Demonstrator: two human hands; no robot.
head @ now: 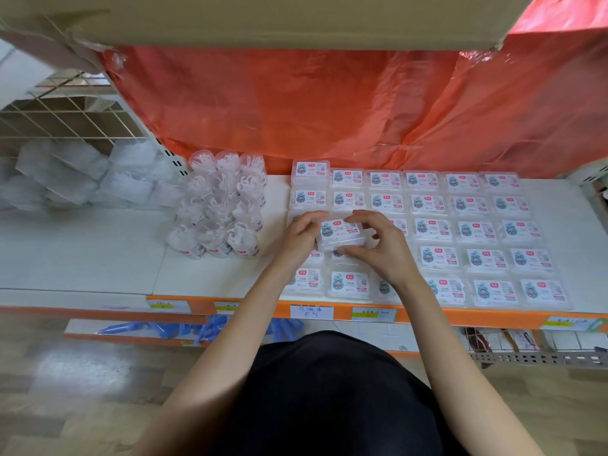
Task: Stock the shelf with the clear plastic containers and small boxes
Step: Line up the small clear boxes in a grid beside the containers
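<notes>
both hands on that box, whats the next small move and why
Probably lower the box straight down into the grid: the left hand and right hand hold it just above the rows of boxes on the shelf, square with them.

The shelf [82, 258] lies bare in front and to the left of the round clear tubs [220, 209], and a narrow bare strip runs between the tubs and the small boxes [477, 232]. The boxes cover the right part from the front edge to the red plastic sheet [329, 110] behind. White bags [65, 179] fill the left rear, a cardboard panel [263, 14] hangs overhead, and the left hand [301, 238] and right hand [381, 248] hold one box [342, 233] over the left columns.
</notes>
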